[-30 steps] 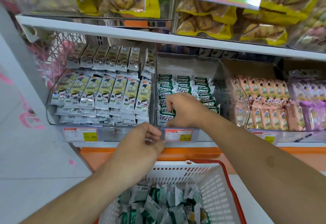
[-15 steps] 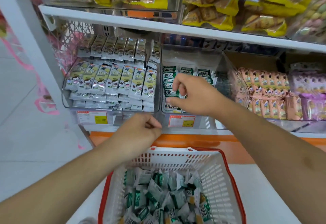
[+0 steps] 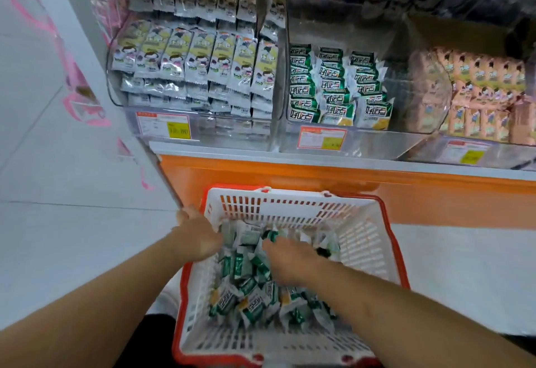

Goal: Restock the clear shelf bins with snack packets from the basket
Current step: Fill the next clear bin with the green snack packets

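— What's over on the left?

— Pale floor point(image 3: 58, 193), then a clear bin point(image 3: 200, 124) packed with grey and yellow packets point(image 3: 197, 57). Below it the left hand point(image 3: 200, 240) lies at the basket's near-left corner, on the rim; whether its fingers are clenched or loose, I cannot tell.

— And the middle?

— The white basket point(image 3: 290, 208) with its red rim stands on the floor against the orange shelf base point(image 3: 406, 193), heaped with green-and-white snack packets point(image 3: 249, 306). The right hand point(image 3: 290, 260) is down among them, fingers curled into the pile; what they grasp is blurred. Above, the middle bin point(image 3: 377, 141) holds three stacks of the same green packets point(image 3: 333, 86).

— Further right?

— A bin of peach-coloured packets point(image 3: 487, 92).
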The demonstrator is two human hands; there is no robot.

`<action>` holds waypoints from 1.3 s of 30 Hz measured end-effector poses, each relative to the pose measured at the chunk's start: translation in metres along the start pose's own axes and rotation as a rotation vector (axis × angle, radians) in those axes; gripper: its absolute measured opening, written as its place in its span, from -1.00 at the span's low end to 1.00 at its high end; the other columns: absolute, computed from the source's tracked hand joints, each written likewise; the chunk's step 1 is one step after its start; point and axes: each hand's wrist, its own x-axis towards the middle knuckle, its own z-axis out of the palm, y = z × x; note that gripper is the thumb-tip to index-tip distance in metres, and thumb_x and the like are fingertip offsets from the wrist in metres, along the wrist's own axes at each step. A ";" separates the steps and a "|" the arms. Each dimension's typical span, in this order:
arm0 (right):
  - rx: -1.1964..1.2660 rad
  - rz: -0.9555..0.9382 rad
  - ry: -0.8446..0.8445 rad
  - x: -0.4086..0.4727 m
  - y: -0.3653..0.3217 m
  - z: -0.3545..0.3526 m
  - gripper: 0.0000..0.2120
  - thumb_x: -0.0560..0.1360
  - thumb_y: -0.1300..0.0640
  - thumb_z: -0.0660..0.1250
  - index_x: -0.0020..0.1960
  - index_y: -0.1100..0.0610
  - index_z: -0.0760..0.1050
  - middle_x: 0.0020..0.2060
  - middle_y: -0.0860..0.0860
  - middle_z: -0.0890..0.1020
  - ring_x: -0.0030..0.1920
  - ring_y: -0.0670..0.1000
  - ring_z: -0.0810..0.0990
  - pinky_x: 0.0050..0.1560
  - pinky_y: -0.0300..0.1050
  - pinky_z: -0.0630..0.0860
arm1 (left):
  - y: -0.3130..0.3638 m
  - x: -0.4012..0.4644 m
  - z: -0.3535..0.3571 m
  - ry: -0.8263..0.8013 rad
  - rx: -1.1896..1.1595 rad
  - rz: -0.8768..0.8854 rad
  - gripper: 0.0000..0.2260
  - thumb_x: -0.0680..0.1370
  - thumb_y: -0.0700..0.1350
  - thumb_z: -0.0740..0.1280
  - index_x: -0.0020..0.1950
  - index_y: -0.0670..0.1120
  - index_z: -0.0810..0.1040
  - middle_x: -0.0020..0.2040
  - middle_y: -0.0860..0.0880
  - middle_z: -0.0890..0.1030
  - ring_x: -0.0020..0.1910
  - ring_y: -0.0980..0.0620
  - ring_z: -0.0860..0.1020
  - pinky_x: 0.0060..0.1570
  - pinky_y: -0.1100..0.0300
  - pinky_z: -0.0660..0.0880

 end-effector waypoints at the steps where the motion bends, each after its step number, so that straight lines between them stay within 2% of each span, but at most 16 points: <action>1: 0.073 0.050 0.016 0.014 -0.003 0.015 -0.39 0.61 0.15 0.36 0.59 0.13 0.19 0.23 0.20 0.48 0.03 0.18 0.55 -0.12 0.10 0.56 | -0.002 0.003 0.006 -0.040 -0.028 -0.012 -0.01 0.59 0.13 0.39 0.63 -0.22 -0.29 0.62 -0.26 -0.03 0.53 -0.32 0.26 0.43 -0.08 0.37; 3: 0.213 0.134 0.052 0.040 -0.008 0.039 -0.25 0.59 0.13 0.39 0.65 0.08 0.07 0.39 0.23 0.41 0.28 0.28 0.51 0.17 0.21 0.59 | -0.007 0.011 0.018 -0.065 -0.074 -0.020 -0.01 0.58 0.11 0.39 0.63 -0.18 -0.31 0.61 -0.24 -0.06 0.49 -0.30 0.31 0.30 -0.04 0.40; 6: 0.341 0.226 0.098 0.071 -0.009 0.061 -0.10 0.58 0.07 0.45 0.69 0.09 -0.08 0.55 0.23 0.24 0.45 0.29 0.40 0.34 0.18 0.54 | -0.008 0.017 0.026 -0.023 -0.097 -0.036 -0.03 0.55 0.10 0.41 0.63 -0.12 -0.25 0.57 -0.19 -0.03 0.45 -0.28 0.34 0.12 0.02 0.38; 9: 0.348 0.277 0.177 0.082 -0.008 0.073 -0.19 0.56 0.00 0.48 0.62 0.13 0.09 0.51 0.19 0.30 0.37 0.23 0.49 0.27 0.14 0.58 | -0.006 0.021 0.028 -0.018 -0.114 -0.060 -0.12 0.54 0.10 0.42 0.59 -0.08 -0.14 0.48 -0.17 0.07 0.43 -0.27 0.34 0.15 -0.02 0.39; 13: 0.334 0.255 0.141 0.073 -0.004 0.072 -0.36 0.55 -0.03 0.44 0.52 0.09 0.24 0.35 0.13 0.46 0.23 0.19 0.56 0.14 0.13 0.62 | -0.002 0.019 0.025 -0.030 -0.121 -0.069 -0.21 0.54 0.04 0.43 0.54 -0.05 -0.06 0.38 -0.14 0.13 0.37 -0.24 0.37 0.06 0.02 0.37; 17: 0.591 0.152 0.048 0.043 0.002 0.031 -0.46 0.54 -0.01 0.43 0.45 0.06 0.34 0.06 0.03 0.55 0.00 0.11 0.63 -0.05 0.08 0.63 | -0.004 0.015 0.023 -0.059 -0.088 -0.065 -0.11 0.48 0.02 0.48 0.56 -0.08 -0.09 0.34 -0.14 0.15 0.36 -0.26 0.37 0.15 -0.05 0.47; 21: 0.751 0.032 -0.053 0.004 0.012 -0.034 -0.46 0.56 0.24 0.43 0.49 0.00 0.41 0.39 0.04 0.49 0.14 0.05 0.64 0.15 0.10 0.68 | 0.003 -0.003 0.007 -0.028 0.084 -0.084 0.10 0.47 0.12 0.48 0.62 -0.17 -0.31 0.58 -0.24 0.01 0.53 -0.33 0.22 0.44 -0.16 0.36; 23: 0.778 -0.037 -0.027 -0.023 0.015 -0.067 -0.47 0.54 0.34 0.44 0.44 0.01 0.44 0.49 0.07 0.46 0.17 0.05 0.62 0.07 0.00 0.69 | 0.012 -0.023 -0.008 0.109 0.293 0.000 -0.01 0.51 0.11 0.42 0.60 -0.21 -0.23 0.56 -0.26 0.06 0.52 -0.31 0.23 0.42 -0.17 0.38; 25: 0.816 -0.096 0.018 -0.055 0.018 -0.097 -0.48 0.54 0.42 0.42 0.40 0.05 0.45 0.50 0.08 0.45 0.22 0.06 0.57 -0.12 -0.19 0.65 | 0.023 -0.040 -0.027 0.194 0.402 0.130 -0.22 0.53 0.05 0.37 0.55 -0.20 -0.01 0.43 -0.21 0.21 0.42 -0.26 0.35 0.31 -0.13 0.48; 27: 0.838 -0.175 0.057 -0.088 0.023 -0.124 -0.52 0.52 0.47 0.42 0.34 0.11 0.47 0.42 0.06 0.52 0.29 0.07 0.57 -0.11 -0.22 0.64 | 0.038 -0.055 -0.051 0.111 0.307 0.270 -0.38 0.50 0.05 0.34 0.49 -0.13 0.23 0.30 -0.14 0.42 0.20 -0.15 0.55 0.12 -0.05 0.60; 29: 0.896 -0.252 0.115 -0.118 0.032 -0.142 -0.59 0.48 0.52 0.41 0.24 0.21 0.47 0.20 0.10 0.60 0.14 0.07 0.64 -0.12 -0.14 0.64 | 0.056 -0.076 -0.074 -0.040 0.074 0.386 -0.55 0.49 0.03 0.34 0.35 -0.06 0.48 0.08 -0.12 0.63 -0.05 -0.07 0.65 -0.05 0.00 0.66; 31: 0.991 -0.278 0.208 -0.147 0.042 -0.153 -0.63 0.47 0.52 0.42 0.15 0.18 0.46 0.06 0.19 0.58 -0.04 0.14 0.65 -0.09 -0.02 0.63 | 0.075 -0.100 -0.087 -0.204 -0.312 0.408 -0.66 0.50 -0.17 0.37 0.28 -0.08 0.55 0.05 -0.16 0.71 -0.01 -0.11 0.71 0.09 -0.08 0.66; 33: 1.049 -0.258 0.330 -0.170 0.051 -0.161 -0.64 0.46 0.46 0.47 0.11 0.12 0.48 0.12 0.25 0.62 -0.05 0.24 0.68 -0.06 0.05 0.61 | 0.092 -0.122 -0.095 -0.323 -0.568 0.485 -0.65 0.55 -0.37 0.31 0.28 -0.09 0.57 0.13 -0.17 0.72 0.07 -0.10 0.72 0.19 -0.09 0.63; 34: 1.065 -0.234 0.392 -0.179 0.052 -0.164 -0.64 0.46 0.42 0.50 0.10 0.09 0.49 0.14 0.27 0.63 -0.03 0.28 0.70 -0.07 0.07 0.63 | 0.099 -0.131 -0.097 -0.350 -0.624 0.541 -0.67 0.55 -0.38 0.33 0.26 -0.09 0.60 0.12 -0.16 0.72 0.08 -0.10 0.72 0.21 -0.08 0.62; 37: 0.989 -0.174 0.600 -0.192 0.053 -0.174 -0.62 0.46 0.29 0.58 0.15 0.06 0.48 0.07 0.26 0.66 -0.03 0.24 0.70 -0.01 0.20 0.65 | 0.118 -0.142 -0.096 -0.324 -0.770 0.640 -0.82 0.53 -0.25 0.51 0.09 -0.17 0.61 -0.08 -0.08 0.72 -0.05 -0.06 0.72 0.16 -0.10 0.64; 39: 0.799 -0.153 0.710 -0.194 0.052 -0.183 -0.56 0.46 0.12 0.61 0.19 -0.13 0.47 0.10 0.09 0.65 -0.07 0.17 0.70 0.04 0.24 0.63 | 0.130 -0.139 -0.094 -0.172 -0.778 0.659 -0.85 0.55 -0.16 0.51 0.02 -0.17 0.59 -0.17 -0.05 0.66 -0.19 -0.01 0.68 0.11 -0.22 0.64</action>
